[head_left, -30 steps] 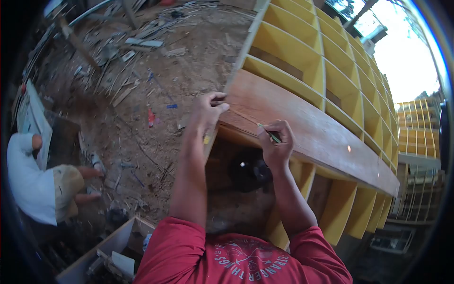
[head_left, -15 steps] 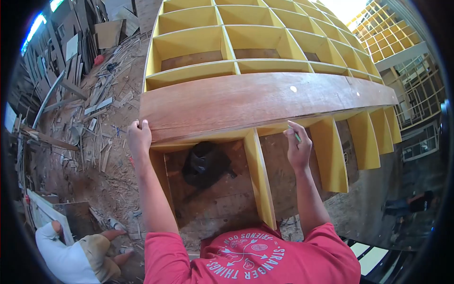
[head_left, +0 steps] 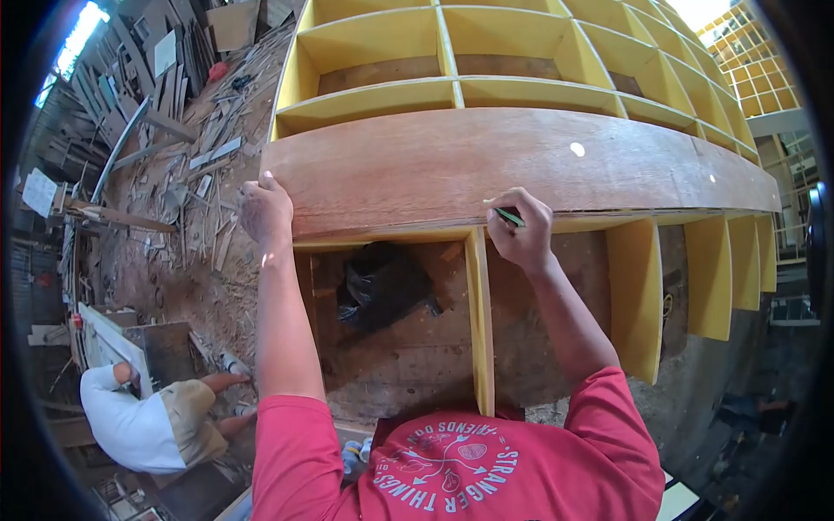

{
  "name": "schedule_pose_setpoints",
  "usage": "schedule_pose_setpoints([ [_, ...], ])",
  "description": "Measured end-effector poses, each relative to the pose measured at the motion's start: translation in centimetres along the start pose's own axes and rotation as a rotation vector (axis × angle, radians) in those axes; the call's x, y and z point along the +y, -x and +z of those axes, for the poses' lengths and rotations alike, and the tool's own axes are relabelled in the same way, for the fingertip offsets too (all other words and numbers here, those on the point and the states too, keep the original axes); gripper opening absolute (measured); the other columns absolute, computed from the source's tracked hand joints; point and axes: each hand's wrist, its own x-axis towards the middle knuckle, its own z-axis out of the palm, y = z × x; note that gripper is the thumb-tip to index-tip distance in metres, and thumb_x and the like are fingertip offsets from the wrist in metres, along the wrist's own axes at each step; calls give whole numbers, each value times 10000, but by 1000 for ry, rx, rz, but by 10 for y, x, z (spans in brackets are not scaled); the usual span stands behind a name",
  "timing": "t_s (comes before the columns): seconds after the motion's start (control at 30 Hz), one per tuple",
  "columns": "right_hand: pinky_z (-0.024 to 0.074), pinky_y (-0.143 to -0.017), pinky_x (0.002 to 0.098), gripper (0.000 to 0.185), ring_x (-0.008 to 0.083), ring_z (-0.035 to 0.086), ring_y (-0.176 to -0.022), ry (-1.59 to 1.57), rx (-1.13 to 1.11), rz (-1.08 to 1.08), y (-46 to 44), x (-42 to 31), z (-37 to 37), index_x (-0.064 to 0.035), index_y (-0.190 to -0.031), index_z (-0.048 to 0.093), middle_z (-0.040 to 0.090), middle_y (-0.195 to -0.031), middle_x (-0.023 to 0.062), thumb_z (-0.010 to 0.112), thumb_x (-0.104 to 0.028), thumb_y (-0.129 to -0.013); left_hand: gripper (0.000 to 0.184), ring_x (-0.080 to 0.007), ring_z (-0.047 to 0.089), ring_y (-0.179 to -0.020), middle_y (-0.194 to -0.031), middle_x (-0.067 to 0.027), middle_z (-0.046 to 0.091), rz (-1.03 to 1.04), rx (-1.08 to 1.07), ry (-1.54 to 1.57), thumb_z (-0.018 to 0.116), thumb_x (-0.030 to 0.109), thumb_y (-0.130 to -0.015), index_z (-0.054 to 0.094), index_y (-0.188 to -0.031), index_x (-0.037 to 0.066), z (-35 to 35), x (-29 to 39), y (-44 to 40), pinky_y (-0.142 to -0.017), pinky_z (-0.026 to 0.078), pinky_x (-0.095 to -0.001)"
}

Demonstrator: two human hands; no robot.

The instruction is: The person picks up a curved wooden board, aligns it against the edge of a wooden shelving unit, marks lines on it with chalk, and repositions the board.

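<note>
Through the head camera I have a long board (head_left: 417, 165) of reddish-brown wood, grained and slightly bowed, lying across a yellow frame (head_left: 482, 321) of thin panels crossed into box-like cells. The left hand (head_left: 266, 211) is curled against the board's lower left corner; how firmly it clamps there I cannot tell. The right hand (head_left: 521, 226) pinches a slim green pencil (head_left: 511, 217) at the board's lower edge, its tip pointing left over the wood; I can't make out whether the tip touches.

Below the board, between the forearms, I see a crumpled, shiny black bag (head_left: 382, 286) in a cell with a brown, scuffed bottom. To the left, splintery scraps (head_left: 213, 161) litter a rough earthen floor (head_left: 174, 269), where a co-worker (head_left: 139, 421) in a white shirt bends low.

My count: one board, one pencil, one bag, one co-worker, two bright light spots on the board, and four yellow ribs (head_left: 634, 300) standing out below it, right of the right hand.
</note>
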Motion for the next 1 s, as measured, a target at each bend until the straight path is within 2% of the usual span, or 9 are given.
schedule_pose_setpoints([
  [0.13,548,-587,385,147,300,668,-623,20,-96,-181,12,1,9,-22,-831,652,652,-728,124,737,61,-745,481,-454,714,-1105,-1142,-266,748,12,33,5,572,432,-1087,745,-1085,-17,5,-4,0,-984,548,-551],
  [0.27,536,-567,408,171,316,642,-610,119,-102,-234,14,4,11,-27,-799,626,622,-712,124,729,68,-700,482,-456,725,-1100,-1108,-265,775,-10,38,23,595,444,-1070,768,-1055,-5,9,-6,-2,-982,551,-544],
  [0.5,532,-571,407,166,305,629,-614,206,-111,-224,14,5,16,-34,-794,624,601,-712,109,737,62,-719,497,-463,741,-1076,-1103,-264,788,-11,39,55,585,472,-1068,774,-1076,12,15,-13,-5,-964,559,-552],
  [0.9,526,-572,394,148,275,638,-605,202,-104,-229,19,9,15,-16,-861,669,639,-730,113,731,80,-767,469,-436,687,-1160,-1200,-264,726,-15,2,59,570,430,-1076,761,-1096,3,7,-8,-2,-1029,530,-538],
  [1.0,535,-588,390,140,274,649,-622,218,-186,-237,16,9,12,-14,-870,673,650,-743,115,722,77,-776,475,-436,687,-1160,-1197,-261,727,-13,12,60,569,432,-1077,759,-1104,-2,11,-10,-3,-1032,529,-539],
])
